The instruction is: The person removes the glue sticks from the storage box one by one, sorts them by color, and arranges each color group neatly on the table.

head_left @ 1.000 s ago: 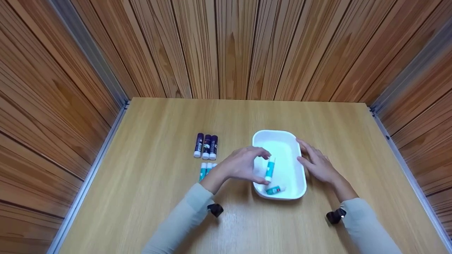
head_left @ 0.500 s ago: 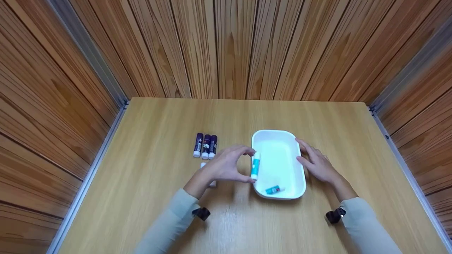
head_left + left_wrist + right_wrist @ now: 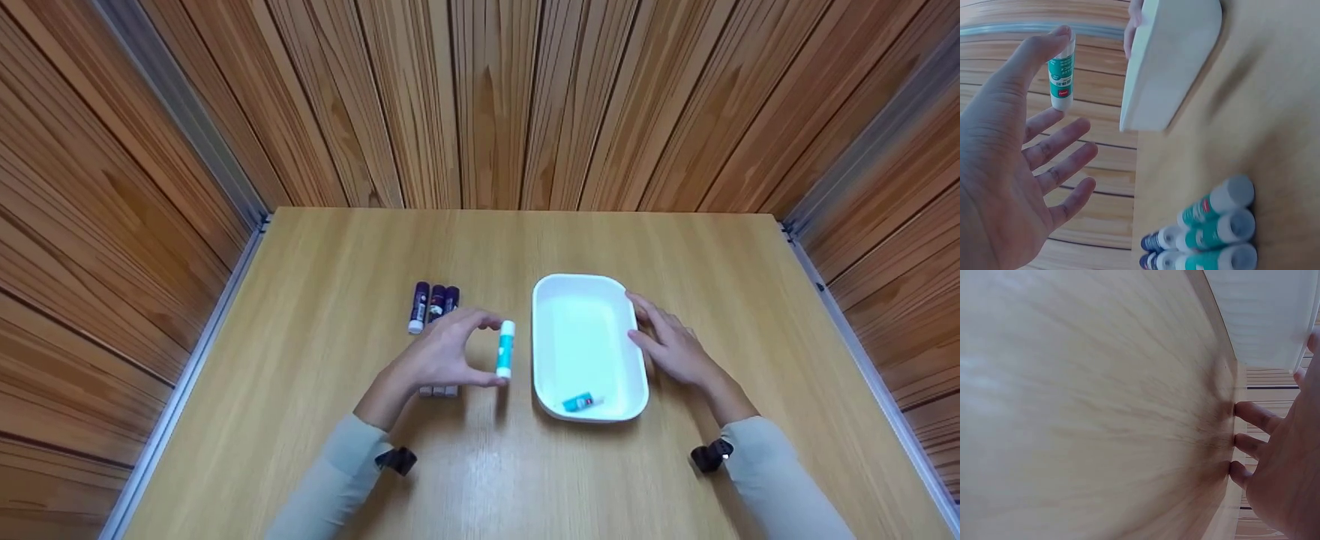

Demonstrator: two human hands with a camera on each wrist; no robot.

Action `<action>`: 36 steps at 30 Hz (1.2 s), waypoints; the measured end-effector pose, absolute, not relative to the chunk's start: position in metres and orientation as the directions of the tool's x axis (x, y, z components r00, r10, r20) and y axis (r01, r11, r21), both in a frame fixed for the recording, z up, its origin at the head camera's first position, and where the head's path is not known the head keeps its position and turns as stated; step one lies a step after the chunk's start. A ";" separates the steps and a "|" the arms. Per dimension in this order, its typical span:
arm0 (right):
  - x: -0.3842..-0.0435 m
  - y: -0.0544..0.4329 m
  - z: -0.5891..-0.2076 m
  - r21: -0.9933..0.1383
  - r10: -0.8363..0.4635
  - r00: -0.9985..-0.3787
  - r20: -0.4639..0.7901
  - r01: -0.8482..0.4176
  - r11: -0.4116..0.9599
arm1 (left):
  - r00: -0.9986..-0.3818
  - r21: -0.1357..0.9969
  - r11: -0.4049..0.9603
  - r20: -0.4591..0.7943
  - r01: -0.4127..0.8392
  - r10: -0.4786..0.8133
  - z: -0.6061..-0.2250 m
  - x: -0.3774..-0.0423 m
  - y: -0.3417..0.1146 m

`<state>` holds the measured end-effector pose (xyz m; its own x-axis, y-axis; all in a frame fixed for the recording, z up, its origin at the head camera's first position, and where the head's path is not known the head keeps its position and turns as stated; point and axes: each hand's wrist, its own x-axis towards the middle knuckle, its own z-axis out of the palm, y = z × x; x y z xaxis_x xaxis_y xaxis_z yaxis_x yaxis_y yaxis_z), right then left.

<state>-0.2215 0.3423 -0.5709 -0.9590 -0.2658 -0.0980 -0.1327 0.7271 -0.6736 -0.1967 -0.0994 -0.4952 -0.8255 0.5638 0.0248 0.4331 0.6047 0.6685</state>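
Observation:
My left hand pinches a teal-and-white glue stick by its two ends, between thumb and a fingertip. The stick is held above the table, left of a white plastic tray; the other fingers spread loosely in the left wrist view. Inside the tray, near its front wall, lies another teal glue stick. At the tray's right side my right hand rests with thumb and index finger touching the rim. Its other fingertips press on the table in the right wrist view.
Under and behind the left hand, three dark purple glue sticks lie side by side. Closer in, teal glue sticks form a second row, mostly hidden by that hand in the head view. Wood-panelled walls surround the table.
My left hand has carried the glue stick leftward out of the tray and over the table. The right hand stays at the tray's right side, and the other stick still lies inside.

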 end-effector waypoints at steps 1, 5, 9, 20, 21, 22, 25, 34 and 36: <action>-0.222 0.342 -0.571 -0.674 -0.266 -0.959 -0.101 -0.131 0.727 | -0.829 0.670 0.607 0.025 0.429 0.558 -0.495 -0.196 -0.103; -0.222 0.342 -0.571 -0.676 -0.267 -0.958 -0.103 -0.129 0.725 | -0.848 0.683 0.618 0.005 0.390 0.530 -0.496 -0.193 -0.115; -0.222 0.341 -0.571 -0.676 -0.263 -0.960 -0.094 -0.133 0.725 | -0.864 0.704 0.621 -0.021 0.345 0.503 -0.496 -0.191 -0.129; -0.221 0.342 -0.570 -0.673 -0.274 -0.959 -0.076 -0.154 0.723 | -0.897 0.728 0.633 -0.054 0.265 0.438 -0.507 -0.184 -0.174; -0.221 0.342 -0.570 -0.674 -0.273 -0.959 -0.079 -0.151 0.723 | -0.902 0.729 0.637 -0.061 0.252 0.427 -0.508 -0.183 -0.178; -0.220 0.342 -0.570 -0.675 -0.272 -0.959 -0.081 -0.148 0.723 | -0.907 0.729 0.641 -0.069 0.239 0.416 -0.509 -0.182 -0.181; -0.220 0.342 -0.570 -0.675 -0.268 -0.959 -0.088 -0.140 0.724 | -0.918 0.732 0.649 -0.085 0.206 0.387 -0.512 -0.180 -0.191; -0.223 0.342 -0.571 -0.672 -0.262 -0.960 -0.101 -0.128 0.730 | -0.929 0.747 0.656 -0.157 0.110 0.335 -0.525 -0.178 -0.204; -0.223 0.342 -0.571 -0.672 -0.262 -0.959 -0.109 -0.123 0.730 | -0.930 0.746 0.660 -0.178 0.085 0.322 -0.530 -0.179 -0.205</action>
<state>-0.2232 0.3423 -0.5712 -0.9589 -0.2620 -0.1089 -0.1231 0.7300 -0.6723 -0.1789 -0.2053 -0.5295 -0.9299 0.3218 -0.1784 0.0853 0.6601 0.7464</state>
